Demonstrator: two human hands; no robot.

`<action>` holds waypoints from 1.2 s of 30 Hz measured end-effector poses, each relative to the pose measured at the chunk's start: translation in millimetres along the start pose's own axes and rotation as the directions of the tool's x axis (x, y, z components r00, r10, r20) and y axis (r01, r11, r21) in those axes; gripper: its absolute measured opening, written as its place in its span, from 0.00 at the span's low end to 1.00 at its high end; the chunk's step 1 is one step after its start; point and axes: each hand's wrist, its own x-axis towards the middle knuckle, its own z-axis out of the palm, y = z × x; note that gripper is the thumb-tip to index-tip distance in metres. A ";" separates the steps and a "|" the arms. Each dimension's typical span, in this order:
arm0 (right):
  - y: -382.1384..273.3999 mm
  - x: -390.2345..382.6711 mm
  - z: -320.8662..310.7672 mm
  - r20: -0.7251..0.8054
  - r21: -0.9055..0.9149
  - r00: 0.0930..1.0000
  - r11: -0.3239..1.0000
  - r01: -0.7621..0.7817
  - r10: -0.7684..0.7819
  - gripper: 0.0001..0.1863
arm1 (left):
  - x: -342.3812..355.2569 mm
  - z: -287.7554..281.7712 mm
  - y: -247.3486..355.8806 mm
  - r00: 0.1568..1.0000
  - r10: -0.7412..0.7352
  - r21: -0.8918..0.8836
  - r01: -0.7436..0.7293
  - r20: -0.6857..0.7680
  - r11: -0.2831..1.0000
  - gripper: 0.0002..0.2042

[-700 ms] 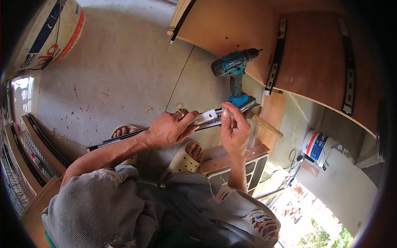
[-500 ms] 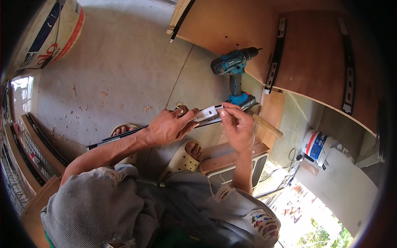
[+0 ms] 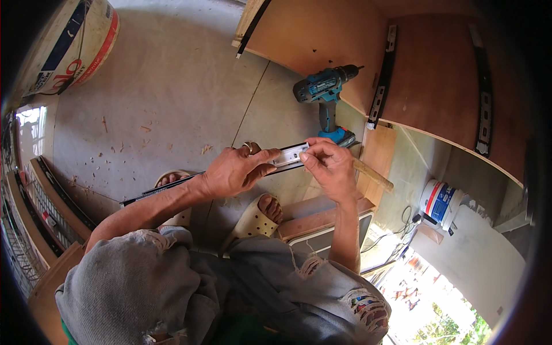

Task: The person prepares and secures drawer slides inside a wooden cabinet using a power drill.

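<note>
A long metal drawer slide point(image 3: 290, 156) lies between the two hands, slanting from the fingertips of the right hand point(image 3: 330, 171) back past the left hand point(image 3: 233, 171) and out beyond the left forearm. Its bright inner face shows in the gap between the hands; its dark edges run along both sides. The left hand is curled narrow over it, thumb on the near edge, fingers across the far one. The right hand pinches its right-hand end between thumb and forefinger, the other fingers folded.

The slide looks fairly light for its length, stiff and hard to break, though its thin edges could bite the skin. Its smooth metal is probably slippery, and the nested parts may run against each other if tilted, so a hold around the outer channel near mid-length, with a light pinch at the end, seems surest. Whether the hands press parts together cannot be told.

Just beyond the right hand is a blue and black drill point(image 3: 326, 106); to that hand's right, a wooden handle point(image 3: 372, 175). Farther up and right, similar rails point(image 3: 381, 86) line a brown cabinet point(image 3: 431, 75). A cream clog point(image 3: 250, 227) is below the left hand.
</note>
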 end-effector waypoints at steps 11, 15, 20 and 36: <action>-0.2 -3.6 -4.1 -0.005 0.112 1.000 0.994 0.008 -0.007 0.07 | 1.4 2.7 6.7 0.980 -0.188 -0.075 0.183 -0.063 0.980 0.23; 2.4 -5.5 -3.4 -0.004 0.095 0.998 0.994 0.058 -0.058 0.08 | 6.6 -0.9 10.0 0.970 -0.242 -0.050 0.242 -0.003 0.969 0.22; -6.4 -7.6 0.4 -0.030 -0.026 0.995 0.995 0.092 -0.092 0.08 | 8.5 -2.5 13.2 0.964 -0.264 -0.044 0.263 -0.024 0.964 0.19; -6.9 3.3 2.5 -0.064 -0.154 0.985 0.977 0.146 -0.157 0.08 | 18.7 -9.8 9.4 0.928 -0.358 -0.173 0.372 0.106 0.912 0.22</action>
